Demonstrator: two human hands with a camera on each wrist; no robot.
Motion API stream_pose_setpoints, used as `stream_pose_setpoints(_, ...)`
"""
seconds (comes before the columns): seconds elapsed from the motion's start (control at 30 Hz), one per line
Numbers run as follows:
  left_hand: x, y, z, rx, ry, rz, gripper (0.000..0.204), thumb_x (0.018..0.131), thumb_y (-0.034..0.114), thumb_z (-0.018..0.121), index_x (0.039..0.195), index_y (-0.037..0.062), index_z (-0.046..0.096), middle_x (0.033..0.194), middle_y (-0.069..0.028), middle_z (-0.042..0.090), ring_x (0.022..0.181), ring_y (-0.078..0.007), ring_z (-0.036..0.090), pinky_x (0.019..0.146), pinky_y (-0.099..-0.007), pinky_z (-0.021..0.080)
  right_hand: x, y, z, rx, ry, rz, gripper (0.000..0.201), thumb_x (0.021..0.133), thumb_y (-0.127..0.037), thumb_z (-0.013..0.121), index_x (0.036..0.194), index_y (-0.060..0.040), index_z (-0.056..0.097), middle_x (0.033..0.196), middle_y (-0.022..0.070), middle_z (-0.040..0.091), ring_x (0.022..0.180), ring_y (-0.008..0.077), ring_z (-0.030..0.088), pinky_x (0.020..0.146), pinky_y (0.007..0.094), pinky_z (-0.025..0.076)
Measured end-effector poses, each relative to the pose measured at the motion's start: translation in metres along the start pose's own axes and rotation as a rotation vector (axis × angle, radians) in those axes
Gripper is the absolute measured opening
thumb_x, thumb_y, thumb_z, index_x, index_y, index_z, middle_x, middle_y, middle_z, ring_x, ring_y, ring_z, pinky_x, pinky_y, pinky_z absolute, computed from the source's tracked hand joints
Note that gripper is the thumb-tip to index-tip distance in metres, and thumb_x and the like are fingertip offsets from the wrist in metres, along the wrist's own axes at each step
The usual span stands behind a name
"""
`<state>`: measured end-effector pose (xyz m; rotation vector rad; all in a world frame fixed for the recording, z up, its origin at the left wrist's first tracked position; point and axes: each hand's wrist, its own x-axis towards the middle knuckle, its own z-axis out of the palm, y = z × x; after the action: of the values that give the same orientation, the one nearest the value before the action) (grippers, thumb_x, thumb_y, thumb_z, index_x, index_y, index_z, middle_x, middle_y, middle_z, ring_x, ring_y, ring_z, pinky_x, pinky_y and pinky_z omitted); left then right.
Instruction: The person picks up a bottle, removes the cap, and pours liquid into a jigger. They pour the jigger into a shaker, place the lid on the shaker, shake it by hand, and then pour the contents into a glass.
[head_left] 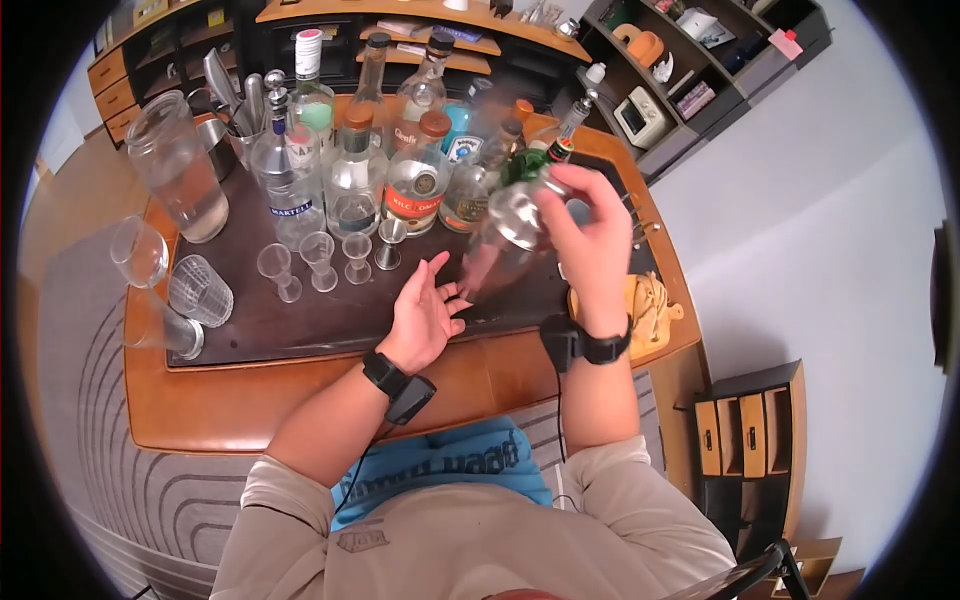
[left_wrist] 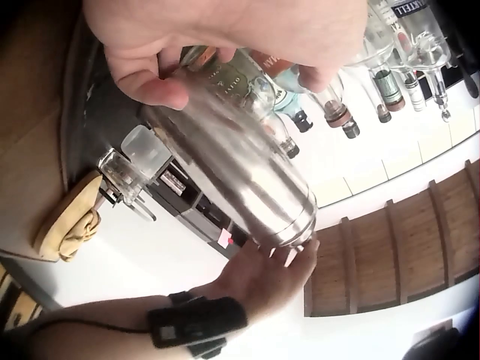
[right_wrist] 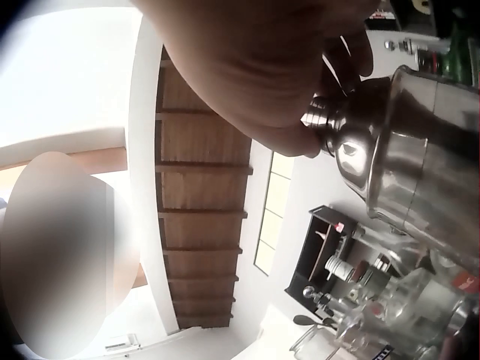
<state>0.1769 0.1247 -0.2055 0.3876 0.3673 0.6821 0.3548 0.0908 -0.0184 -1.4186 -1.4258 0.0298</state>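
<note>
A silver cocktail shaker (head_left: pixel 510 232), blurred in the head view, tilts above the dark table mat. My right hand (head_left: pixel 590 220) pinches its narrow cap from above, and the right wrist view shows the thumb and fingers at the neck (right_wrist: pixel 324 124). My left hand (head_left: pixel 425 315) is turned palm up with relaxed fingers at the shaker's lower end. In the left wrist view, the left thumb (left_wrist: pixel 161 90) lies right by the base of the metal body (left_wrist: pixel 232 165), while the right hand (left_wrist: pixel 270 274) is at the far end.
Several liquor bottles (head_left: pixel 415 190) stand along the back of the table. Several small jiggers (head_left: pixel 318 262) line up before them. To the left are a water jar (head_left: pixel 180 170) and drinking glasses (head_left: pixel 200 292). A wooden board (head_left: pixel 655 315) with a tan cloth lies at the right.
</note>
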Motion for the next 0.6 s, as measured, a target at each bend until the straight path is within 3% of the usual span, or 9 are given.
stream_pose_setpoints(0.03,-0.002,0.001,0.002,0.017,0.01,-0.002,0.081,0.105,0.072,0.047,0.168,0.0244,0.032,0.129,-0.0102,0.055,0.104,-0.0219,0.058,0.066,-0.0282,0.041,-0.008,0.009,-0.011,0.078,0.005,0.124,0.027,0.087,-0.004,0.084,0.113,-0.0015,0.076,0.114,0.0107,0.078,0.109,0.0231,0.073,0.097,0.035,0.055)
stream_pose_setpoints(0.07,-0.001,0.001,0.001,0.011,0.01,0.009,0.081,0.105,0.072,0.047,0.168,0.0244,0.032,0.129,-0.0102,0.055,0.104,-0.0219,0.058,0.066,-0.0282,0.041,-0.019,0.013,-0.017,0.08,0.075,0.074,0.028,0.088,-0.002,0.083,0.114,-0.0005,0.074,0.115,0.0128,0.077,0.111,0.0231,0.072,0.1,0.0343,0.055)
stream_pose_setpoints(0.13,0.001,-0.001,-0.001,0.027,-0.004,-0.021,0.08,0.105,0.072,0.047,0.168,0.0245,0.033,0.13,-0.0101,0.055,0.106,-0.0218,0.057,0.067,-0.0283,0.042,-0.047,0.007,-0.023,0.047,0.161,-0.037,0.03,0.085,0.001,0.083,0.113,-0.0011,0.073,0.117,0.0157,0.076,0.115,0.027,0.071,0.103,0.0377,0.054)
stream_pose_setpoints(0.2,0.001,-0.002,0.001,0.021,-0.007,-0.025,0.08,0.105,0.072,0.046,0.167,0.0241,0.034,0.127,-0.0089,0.057,0.104,-0.0214,0.058,0.066,-0.0281,0.042,-0.065,-0.019,-0.011,0.102,0.139,-0.208,0.031,0.082,0.002,0.085,0.11,-0.0033,0.073,0.12,0.017,0.076,0.116,0.0315,0.069,0.102,0.0423,0.054)
stream_pose_setpoints(0.27,0.001,0.0,0.003,0.021,-0.098,-0.005,0.077,0.105,0.071,0.046,0.168,0.0268,0.034,0.126,-0.0066,0.057,0.103,-0.02,0.057,0.074,-0.0307,0.04,-0.056,-0.034,0.001,-0.056,0.025,-0.434,0.032,0.079,0.0,0.086,0.108,-0.005,0.073,0.121,0.0157,0.076,0.111,0.0378,0.068,0.099,0.0447,0.053)
stream_pose_setpoints(0.33,0.004,-0.003,-0.007,0.002,-0.099,-0.011,0.077,0.106,0.071,0.046,0.167,0.0263,0.035,0.123,-0.0059,0.059,0.102,-0.0199,0.057,0.074,-0.0309,0.04,-0.039,-0.033,0.019,-0.069,0.038,-0.421,0.033,0.079,0.0,0.087,0.11,-0.0047,0.074,0.118,0.0142,0.077,0.11,0.0359,0.069,0.098,0.042,0.054)
stream_pose_setpoints(0.43,0.001,0.001,-0.001,-0.007,-0.061,-0.003,0.079,0.105,0.071,0.045,0.167,0.0242,0.034,0.123,-0.0067,0.06,0.103,-0.0207,0.06,0.069,-0.0289,0.041,-0.017,-0.006,0.023,0.049,0.124,-0.116,0.03,0.087,0.001,0.082,0.115,-0.0035,0.075,0.117,0.0128,0.077,0.112,0.0283,0.071,0.098,0.0382,0.055)
stream_pose_setpoints(0.53,0.003,-0.001,-0.004,0.005,-0.016,0.006,0.082,0.104,0.072,0.046,0.168,0.0224,0.032,0.128,-0.0086,0.06,0.107,-0.0223,0.06,0.065,-0.0272,0.041,-0.037,0.023,-0.006,0.201,0.24,0.093,0.034,0.087,0.005,0.08,0.12,-0.0008,0.073,0.124,0.0148,0.073,0.116,0.0279,0.069,0.105,0.0365,0.052)
stream_pose_setpoints(0.6,0.004,-0.001,-0.006,0.013,-0.032,-0.015,0.083,0.104,0.073,0.046,0.168,0.0226,0.032,0.129,-0.0092,0.059,0.108,-0.0235,0.06,0.067,-0.0289,0.042,-0.065,0.013,-0.017,0.052,0.271,-0.127,0.036,0.086,0.007,0.08,0.12,-0.002,0.072,0.126,0.0166,0.072,0.123,0.0303,0.066,0.109,0.04,0.05)
